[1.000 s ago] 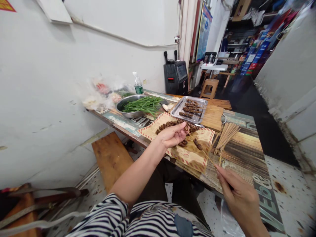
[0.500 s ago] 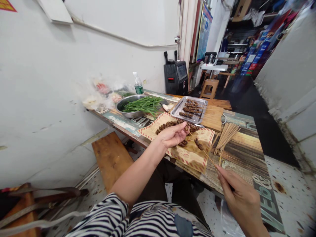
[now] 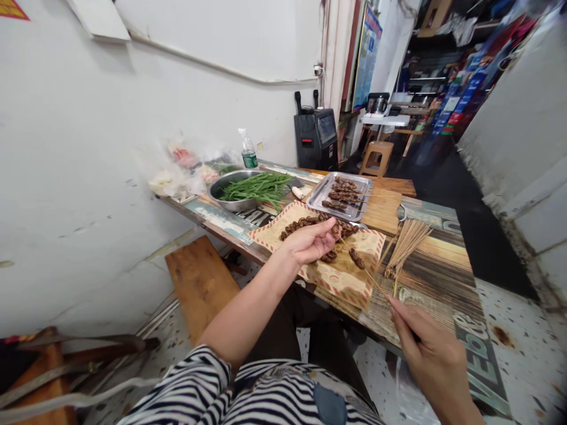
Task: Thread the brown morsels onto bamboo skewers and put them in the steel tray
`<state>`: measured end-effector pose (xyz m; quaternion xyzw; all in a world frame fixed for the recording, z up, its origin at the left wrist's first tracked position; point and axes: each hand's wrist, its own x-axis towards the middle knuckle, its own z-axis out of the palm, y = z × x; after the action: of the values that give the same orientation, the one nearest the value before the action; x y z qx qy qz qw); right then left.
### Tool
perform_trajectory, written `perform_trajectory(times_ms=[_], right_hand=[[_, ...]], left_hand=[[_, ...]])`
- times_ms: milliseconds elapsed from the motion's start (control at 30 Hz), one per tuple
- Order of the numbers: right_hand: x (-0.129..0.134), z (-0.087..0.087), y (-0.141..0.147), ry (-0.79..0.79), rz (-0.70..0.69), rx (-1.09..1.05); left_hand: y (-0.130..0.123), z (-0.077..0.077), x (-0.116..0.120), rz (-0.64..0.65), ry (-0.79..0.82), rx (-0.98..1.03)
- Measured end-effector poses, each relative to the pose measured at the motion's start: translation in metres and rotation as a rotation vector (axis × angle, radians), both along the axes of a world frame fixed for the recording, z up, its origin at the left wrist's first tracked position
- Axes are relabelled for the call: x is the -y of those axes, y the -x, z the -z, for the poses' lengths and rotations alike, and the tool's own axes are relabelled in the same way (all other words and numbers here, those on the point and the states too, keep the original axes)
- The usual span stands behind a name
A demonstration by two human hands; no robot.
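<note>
On my head feed, the bare right hand (image 3: 429,348) has its thumb and forefinger pinched on the blunt end of a thin, pale bamboo skewer (image 3: 376,284). The skewer slants away from those fingers, up and to the left, and carries one glossy dark-brown meat chunk (image 3: 357,258) well beyond them, toward its far end. I see the bare left hand (image 3: 312,242) gripping a small dark-brown meat piece (image 3: 335,229) between thumb and fingertips, just past the skewer's far end; I cannot tell whether the point has entered it. Below the left fingers lies a tan, grease-stained paper sheet with red-striped edges (image 3: 336,284), and a dark-brown heap of meat pieces (image 3: 301,223) sits on it, just behind those fingers. Past them, slightly to the right, I have a shiny rectangular metal tray (image 3: 319,193) of loaded skewers, partly over a light-brown wooden board (image 3: 384,209). A loose bundle of bare bamboo sticks (image 3: 407,242) rests on the printed wood-pattern table (image 3: 438,265), beyond the right fingers. Far to the left of the left fingers, a round steel bowl (image 3: 239,205) holds long green stalks (image 3: 257,189).
</note>
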<state>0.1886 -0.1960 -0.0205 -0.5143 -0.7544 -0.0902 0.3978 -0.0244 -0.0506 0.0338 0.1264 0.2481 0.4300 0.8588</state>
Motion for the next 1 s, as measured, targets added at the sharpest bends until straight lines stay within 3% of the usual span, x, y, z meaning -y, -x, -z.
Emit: perform_trajectory(times_ms=[1000], right_hand=[[0.0026, 0.0009, -0.0013, 0.015, 0.011, -0.01]], left_hand=[[-0.0006, 0.0029, -0.0011, -0.007, -0.046, -0.021]])
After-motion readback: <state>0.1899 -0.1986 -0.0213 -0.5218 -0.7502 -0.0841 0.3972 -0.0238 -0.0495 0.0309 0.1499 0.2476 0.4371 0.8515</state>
